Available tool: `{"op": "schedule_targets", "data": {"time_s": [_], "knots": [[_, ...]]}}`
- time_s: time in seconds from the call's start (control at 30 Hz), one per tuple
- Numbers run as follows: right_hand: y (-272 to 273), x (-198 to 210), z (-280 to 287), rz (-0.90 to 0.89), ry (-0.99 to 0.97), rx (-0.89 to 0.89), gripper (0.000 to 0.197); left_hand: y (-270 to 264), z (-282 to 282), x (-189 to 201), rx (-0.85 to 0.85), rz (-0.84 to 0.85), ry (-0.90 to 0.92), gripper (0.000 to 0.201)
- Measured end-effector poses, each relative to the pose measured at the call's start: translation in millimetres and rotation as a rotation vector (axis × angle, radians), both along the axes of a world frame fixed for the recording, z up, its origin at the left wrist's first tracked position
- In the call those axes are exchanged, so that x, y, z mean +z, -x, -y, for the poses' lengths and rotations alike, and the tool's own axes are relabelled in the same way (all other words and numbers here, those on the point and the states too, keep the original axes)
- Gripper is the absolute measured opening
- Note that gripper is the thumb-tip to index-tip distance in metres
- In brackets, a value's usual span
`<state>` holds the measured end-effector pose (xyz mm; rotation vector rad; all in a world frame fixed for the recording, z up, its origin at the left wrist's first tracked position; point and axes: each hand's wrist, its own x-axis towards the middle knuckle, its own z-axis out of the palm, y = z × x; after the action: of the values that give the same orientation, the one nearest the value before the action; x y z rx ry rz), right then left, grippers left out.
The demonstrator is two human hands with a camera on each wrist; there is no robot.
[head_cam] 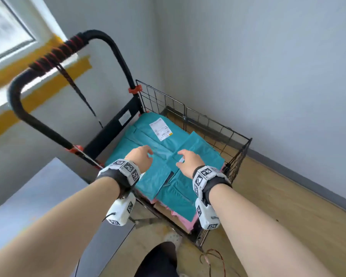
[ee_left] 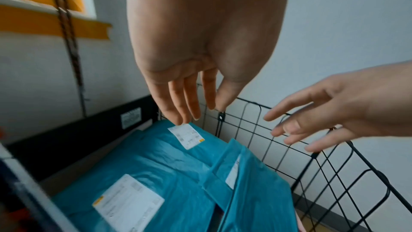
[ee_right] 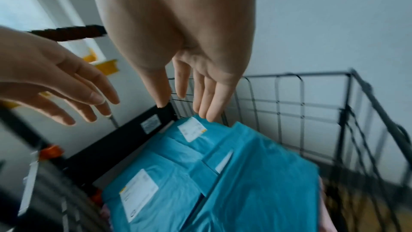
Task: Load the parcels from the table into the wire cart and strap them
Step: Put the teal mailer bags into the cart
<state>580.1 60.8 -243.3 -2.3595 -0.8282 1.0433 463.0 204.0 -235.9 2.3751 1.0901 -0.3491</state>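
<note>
- Both hands hover over the wire cart [head_cam: 218, 128], centre frame in the head view, and neither one is holding anything.
- The left hand [head_cam: 141, 156] sits just left of centre, fingers loose and spread above the parcels [head_cam: 158, 148]; the left wrist view shows the fingers [ee_left: 178, 101] hanging straight down, clear of the plastic.
- The right hand [head_cam: 188, 159] is beside it, fingers relaxed and slack too; whether its fingertips brush the top bag is hard to call.
- The teal parcels fill the cart bed, overlapping, with pink ones [head_cam: 185, 220] poking out underneath at the lower edge.
- One white label [head_cam: 160, 128] faces up near the far end of the pile.
- The loading looks largely done, so I'd say this is the flatten-and-settle moment before strapping.
- To do it well: press the slippery bags flat with open palms and square the overhanging near edge inside the frame.
- The strap [head_cam: 78, 92] dangles from the black handle [head_cam: 72, 48] at upper left, wound in red and black cord, so that's the next reach.
- Bags this slick could slide out the low near side if strapped loose.
- The room: grey walls meeting in a corner, a wood-look floor lower right, a window [head_cam: 6, 31] with yellow tape upper left.
- A grey surface [head_cam: 28, 206] sits at lower left, possibly the table.
</note>
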Motion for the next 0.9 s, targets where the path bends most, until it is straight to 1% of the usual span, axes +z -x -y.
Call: {"op": "schedule_targets", "data": {"time_s": [0.13,0.3,0.4,0.63,0.77,0.9], "knots": [[50,47,-14,0.13,-0.058,0.249,0.046,75,15,41,0.116,0.037,-0.114,0.029],[132,95,-32,0.199,-0.168,0.539,0.042,179,34,85,0.313,0.054,-0.223,0.025],[185,116,-49,0.222,-0.222,0.701,0.04,245,42,106,0.438,0.034,-0.254,0.029],[322,138,-89,0.279,-0.308,1.026,0.042,398,67,144,0.785,-0.042,-0.31,0.031],[400,137,-104,0.298,-0.347,1.173,0.042,475,86,152,0.95,-0.058,-0.34,0.03],[474,130,-111,0.312,-0.358,1.265,0.043,545,109,148,1.113,-0.048,-0.326,0.028]]}}
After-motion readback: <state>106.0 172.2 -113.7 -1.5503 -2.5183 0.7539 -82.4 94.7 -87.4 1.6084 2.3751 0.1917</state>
